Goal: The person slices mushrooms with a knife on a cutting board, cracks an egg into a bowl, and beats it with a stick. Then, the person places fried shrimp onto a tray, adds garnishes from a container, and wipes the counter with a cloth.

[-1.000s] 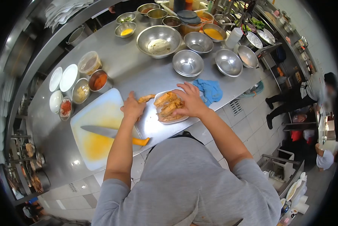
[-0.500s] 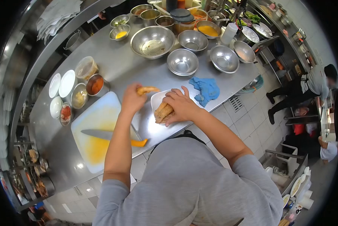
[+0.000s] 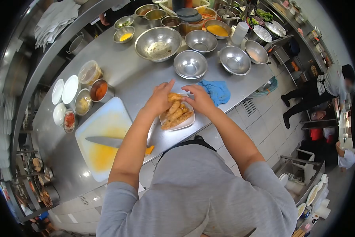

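Observation:
A white dish near the table's front edge holds several golden-brown fried pieces. My left hand is at the dish's upper left, its fingers closed against a fried piece at the top of the pile. At the upper right rim is my right hand, fingers curved and apart, the tips close to the same piece. To the left lies a stained cutting board, and on it a knife whose yellow handle is partly behind my left forearm.
A blue cloth lies right of my right hand. Steel bowls and sauce containers stand across the back. White plates and a pot of red sauce are at the left. Another person stands far right.
My left hand has brought the separate fried piece from the left over the dish. My right hand has risen off the pile toward the upper right rim, uncovering the pieces.

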A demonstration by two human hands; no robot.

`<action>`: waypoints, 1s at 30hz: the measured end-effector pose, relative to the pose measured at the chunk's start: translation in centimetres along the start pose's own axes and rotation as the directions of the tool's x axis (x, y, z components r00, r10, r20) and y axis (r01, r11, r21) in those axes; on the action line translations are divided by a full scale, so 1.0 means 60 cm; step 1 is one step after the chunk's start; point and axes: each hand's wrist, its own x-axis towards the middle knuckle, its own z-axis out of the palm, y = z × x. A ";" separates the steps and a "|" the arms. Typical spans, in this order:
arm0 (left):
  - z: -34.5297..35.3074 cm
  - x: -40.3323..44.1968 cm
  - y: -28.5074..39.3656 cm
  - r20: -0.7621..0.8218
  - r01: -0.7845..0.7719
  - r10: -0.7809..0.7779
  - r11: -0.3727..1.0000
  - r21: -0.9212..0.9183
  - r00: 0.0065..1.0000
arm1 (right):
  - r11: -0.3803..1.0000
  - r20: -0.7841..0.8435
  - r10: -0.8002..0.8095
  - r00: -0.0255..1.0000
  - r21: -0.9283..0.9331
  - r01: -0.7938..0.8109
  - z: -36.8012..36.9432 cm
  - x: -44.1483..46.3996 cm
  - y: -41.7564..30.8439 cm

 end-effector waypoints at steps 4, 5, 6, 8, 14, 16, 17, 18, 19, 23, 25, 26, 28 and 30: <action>-0.007 -0.003 -0.006 -0.025 0.070 -0.096 0.856 -0.512 0.995 | 0.988 0.250 0.138 0.958 0.038 -0.152 0.019 0.024 0.035; -0.007 -0.010 -0.011 0.021 0.188 -0.241 0.700 -0.689 0.970 | 0.994 0.262 0.112 0.959 -0.022 -0.110 0.029 0.022 0.055; 0.000 -0.017 -0.030 0.021 0.190 -0.242 0.701 -0.687 0.970 | 0.994 0.261 0.111 0.959 -0.019 -0.110 0.030 0.022 0.063; 0.036 -0.034 -0.083 0.118 0.363 -0.392 0.644 -0.673 0.912 | 0.995 0.313 0.073 0.947 -0.094 -0.046 0.032 0.020 0.071; 0.075 -0.091 -0.039 0.003 0.232 -0.328 0.663 -0.712 0.945 | 0.771 0.185 0.194 0.963 0.579 -0.266 0.034 -0.013 0.013; 0.092 -0.099 -0.026 -0.079 0.180 -0.255 0.840 -0.512 0.964 | 0.852 0.158 0.146 0.977 0.481 -0.206 0.059 -0.034 0.006; 0.096 -0.099 -0.025 -0.123 0.096 -0.179 0.865 -0.493 0.976 | 0.914 0.123 0.106 0.987 0.379 -0.146 0.072 -0.043 0.004; 0.097 -0.097 -0.024 -0.167 0.012 -0.101 0.884 -0.467 0.981 | 0.913 0.128 0.106 0.986 0.381 -0.147 0.073 -0.035 -0.010; 0.095 -0.094 -0.023 -0.166 0.018 -0.108 0.884 -0.467 0.980 | 0.958 0.185 0.085 0.979 0.255 -0.132 0.069 -0.022 -0.035; 0.082 -0.092 -0.027 -0.137 0.005 -0.077 0.887 -0.461 0.988 | 0.992 0.206 0.122 0.971 -0.041 -0.116 0.069 0.003 -0.048; 0.078 -0.090 -0.020 -0.143 -0.017 -0.061 0.873 -0.488 0.988 | 0.981 0.189 0.193 0.963 -0.058 -0.185 0.062 0.004 -0.033; 0.076 -0.093 -0.020 -0.219 -0.023 -0.121 0.828 -0.560 0.968 | 0.968 0.071 0.217 0.974 0.116 -0.224 0.061 -0.001 -0.021; 0.076 -0.106 -0.028 -0.286 -0.032 -0.194 0.776 -0.631 0.938 | 0.927 -0.035 0.259 0.965 0.289 -0.238 0.039 -0.017 -0.017; 0.074 -0.130 -0.039 -0.400 0.003 -0.282 0.820 -0.572 0.872 | 0.941 -0.096 0.233 0.968 0.274 -0.199 -0.013 -0.046 -0.034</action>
